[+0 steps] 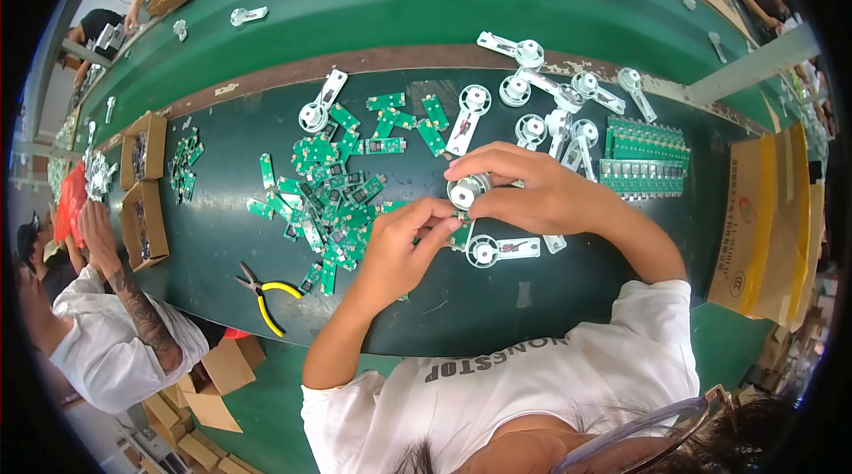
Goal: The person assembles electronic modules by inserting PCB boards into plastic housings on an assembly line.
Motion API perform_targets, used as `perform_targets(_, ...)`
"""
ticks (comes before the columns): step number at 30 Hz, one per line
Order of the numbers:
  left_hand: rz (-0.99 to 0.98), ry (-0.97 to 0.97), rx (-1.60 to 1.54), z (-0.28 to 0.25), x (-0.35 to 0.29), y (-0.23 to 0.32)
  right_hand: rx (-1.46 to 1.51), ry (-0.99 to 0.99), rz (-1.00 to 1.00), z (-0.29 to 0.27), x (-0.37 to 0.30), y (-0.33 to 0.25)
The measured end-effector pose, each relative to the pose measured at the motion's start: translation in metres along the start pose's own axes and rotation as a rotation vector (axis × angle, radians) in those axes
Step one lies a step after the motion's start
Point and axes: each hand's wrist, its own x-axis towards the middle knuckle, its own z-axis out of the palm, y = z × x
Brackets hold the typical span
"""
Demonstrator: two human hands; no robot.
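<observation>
My right hand is closed around a white plastic housing with a round silver motor-like head, gripped between thumb and fingers. My left hand pinches a small green circuit board against the lower part of that housing; the fingers hide much of it. Just left of my hands lies a heap of green circuit boards. Close below the held piece is a white housing with a ring head and flat handle. Another such housing lies above my right hand, and several more are scattered beyond it.
Yellow-handled pliers lie at the table's near left. Panels of joined green boards and a cardboard box stand right. Small cartons sit left. Beyond the dark table, a green belt carries housings. A co-worker sits left.
</observation>
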Motion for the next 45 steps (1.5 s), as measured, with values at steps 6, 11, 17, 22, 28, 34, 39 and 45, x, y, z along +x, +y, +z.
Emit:
perform_targets(6,-0.073,-0.013,-0.133,0.0,-0.001,-0.005,-0.05,0.046,-0.067,0.001,0.003,-0.003)
perform_targets(11,-0.101,-0.013,-0.305,0.001,0.001,-0.005,-0.037,0.091,-0.076,0.003,0.001,0.001)
perform_targets(17,0.01,0.056,-0.126,0.008,0.001,-0.01,-0.052,0.077,-0.1,-0.002,0.004,-0.002)
perform_targets(22,-0.085,-0.041,-0.34,0.005,0.001,-0.01,0.021,0.031,-0.077,-0.004,0.003,0.0)
perform_targets(28,-0.179,-0.111,-0.389,0.0,0.002,0.001,-0.059,0.037,-0.094,-0.001,-0.001,0.001)
perform_targets(34,-0.06,-0.084,-0.23,0.003,0.001,-0.009,0.009,-0.035,0.077,0.0,0.0,-0.008)
perform_targets(39,-0.192,0.007,-0.476,0.006,0.001,0.003,-0.128,0.02,-0.082,0.001,0.001,-0.002)
perform_targets(45,-0.207,-0.004,-0.507,0.012,0.0,-0.003,-0.519,0.16,-0.183,0.018,0.002,-0.014)
